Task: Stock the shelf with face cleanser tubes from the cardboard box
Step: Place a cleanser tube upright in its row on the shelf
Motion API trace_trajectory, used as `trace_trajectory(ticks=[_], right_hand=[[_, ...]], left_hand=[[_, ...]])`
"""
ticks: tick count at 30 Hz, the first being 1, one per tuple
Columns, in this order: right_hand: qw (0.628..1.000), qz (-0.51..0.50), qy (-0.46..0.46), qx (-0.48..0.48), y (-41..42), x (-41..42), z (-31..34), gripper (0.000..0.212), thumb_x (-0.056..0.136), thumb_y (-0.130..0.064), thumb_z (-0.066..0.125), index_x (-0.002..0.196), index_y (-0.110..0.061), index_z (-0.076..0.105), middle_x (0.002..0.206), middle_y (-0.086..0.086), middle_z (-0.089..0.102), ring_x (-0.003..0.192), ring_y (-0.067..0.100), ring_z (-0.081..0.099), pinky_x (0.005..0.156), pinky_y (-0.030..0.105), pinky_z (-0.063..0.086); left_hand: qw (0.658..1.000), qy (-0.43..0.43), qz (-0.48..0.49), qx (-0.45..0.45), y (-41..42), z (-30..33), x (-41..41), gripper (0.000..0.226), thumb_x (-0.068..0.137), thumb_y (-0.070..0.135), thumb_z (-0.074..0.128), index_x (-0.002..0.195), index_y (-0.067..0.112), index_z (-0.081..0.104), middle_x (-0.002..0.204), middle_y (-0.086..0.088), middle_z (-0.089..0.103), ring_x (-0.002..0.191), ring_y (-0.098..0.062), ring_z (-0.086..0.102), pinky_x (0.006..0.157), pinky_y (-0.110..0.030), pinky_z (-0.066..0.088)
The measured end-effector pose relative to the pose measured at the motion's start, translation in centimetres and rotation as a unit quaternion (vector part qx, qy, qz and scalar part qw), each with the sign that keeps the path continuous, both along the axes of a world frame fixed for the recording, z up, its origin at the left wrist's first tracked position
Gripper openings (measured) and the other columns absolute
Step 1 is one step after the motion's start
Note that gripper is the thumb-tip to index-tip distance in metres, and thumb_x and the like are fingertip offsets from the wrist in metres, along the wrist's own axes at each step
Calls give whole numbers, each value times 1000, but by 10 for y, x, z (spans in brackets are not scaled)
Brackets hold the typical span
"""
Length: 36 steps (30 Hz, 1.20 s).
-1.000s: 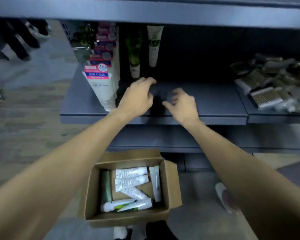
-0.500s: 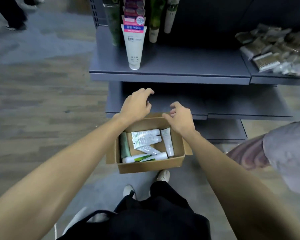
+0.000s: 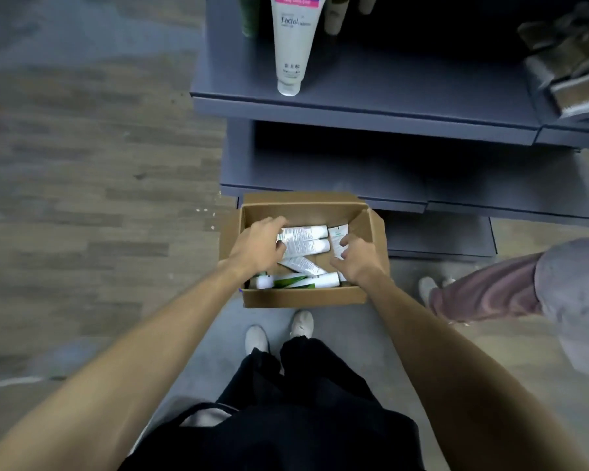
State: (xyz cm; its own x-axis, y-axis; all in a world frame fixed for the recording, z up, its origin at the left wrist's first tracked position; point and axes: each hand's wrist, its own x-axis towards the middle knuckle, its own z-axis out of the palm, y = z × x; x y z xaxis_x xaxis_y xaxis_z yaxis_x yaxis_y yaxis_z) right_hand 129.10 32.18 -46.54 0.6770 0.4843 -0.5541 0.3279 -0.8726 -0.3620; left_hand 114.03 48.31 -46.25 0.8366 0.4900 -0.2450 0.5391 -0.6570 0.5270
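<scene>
While cardboard box [image 3: 303, 295] sits on floor below shelf [image 3: 364, 107], both hands dipped inside: left hand [image 3: 257, 246] curled on paired tubes [image 3: 305, 239], right hand [image 3: 359, 258] fingering upright tube [image 3: 338, 237] — grip unclear; floor placement presumably chosen for easy reach.

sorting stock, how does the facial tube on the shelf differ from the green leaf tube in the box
The facial tube stands cap-down on the shelf; the green leaf tube lies flat in the cardboard box. The first has a pink and blue band, the second green leaf print. Both are mostly white.
</scene>
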Motion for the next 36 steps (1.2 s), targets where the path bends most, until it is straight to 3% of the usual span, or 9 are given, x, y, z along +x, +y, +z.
trace_trajectory(ticks=[4, 8, 11, 15, 19, 24, 27, 31, 36], right_hand=[[998, 24, 41, -30, -3, -1, -30, 49, 83, -30, 73, 126, -17, 55, 114, 10, 66, 104, 29, 63, 89, 38, 54], [992, 99, 71, -42, 1, 3, -55, 48, 84, -24, 75, 128, -23, 57, 121, 5, 65, 113, 24, 60, 97, 33, 49], [987, 135, 72, -47, 12, 2, -66, 46, 84, -18, 75, 126, -26, 60, 121, 0, 66, 116, 21, 59, 103, 36, 44], [977, 192, 60, -68, 28, -5, -84, 43, 84, -13, 72, 122, -31, 61, 123, 2, 65, 111, 24, 62, 96, 37, 49], [961, 259, 16, -93, 35, -10, -99, 40, 92, -3, 56, 125, -25, 62, 124, 7, 61, 110, 29, 62, 90, 35, 49], [949, 300, -18, -96, 40, -18, -108, 43, 88, 7, 48, 119, -19, 64, 119, 12, 61, 105, 31, 62, 85, 36, 51], [960, 268, 11, -81, 39, -15, -111, 33, 91, 1, 52, 114, -19, 66, 114, 10, 63, 101, 30, 62, 84, 35, 51], [972, 221, 81, -4, 37, -9, -115, 13, 96, -26, 58, 109, -27, 59, 106, 7, 63, 88, 25, 59, 76, 31, 45], [972, 186, 137, 45, 38, -11, -108, 7, 98, -32, 53, 100, -33, 46, 93, 5, 59, 80, 24, 59, 73, 40, 52]], left_hand=[[998, 19, 42, -44, -7, -17, -2, 40, 84, 15, 58, 124, 18, 57, 111, -4, 68, 100, -25, 65, 85, -40, 54], [995, 48, 66, -62, -6, -35, -7, 38, 85, 13, 58, 123, 19, 58, 104, -1, 70, 93, -23, 67, 83, -38, 55], [992, 64, 81, -67, -4, -41, -8, 38, 86, 10, 59, 124, 15, 60, 107, -2, 70, 98, -22, 66, 87, -37, 54], [988, 71, 109, -83, -4, -46, -12, 37, 86, 11, 62, 122, 15, 61, 112, -5, 69, 101, -24, 66, 89, -39, 54], [984, 95, 118, -95, -5, -54, -14, 35, 87, 13, 63, 121, 18, 60, 112, -4, 68, 98, -24, 66, 88, -40, 55], [979, 110, 133, -108, -3, -63, -16, 36, 88, 13, 61, 123, 19, 59, 112, -4, 69, 101, -23, 65, 90, -39, 54], [977, 119, 136, -112, -2, -65, -15, 35, 88, 13, 61, 122, 20, 60, 112, -3, 68, 101, -22, 65, 90, -39, 54], [974, 149, 123, -118, -5, -72, -8, 30, 87, 11, 64, 116, 19, 62, 112, -3, 68, 103, -22, 65, 90, -40, 55], [978, 175, 78, -88, -12, -75, 11, 36, 86, 13, 66, 122, 18, 60, 119, -5, 66, 108, -26, 62, 91, -42, 53]])
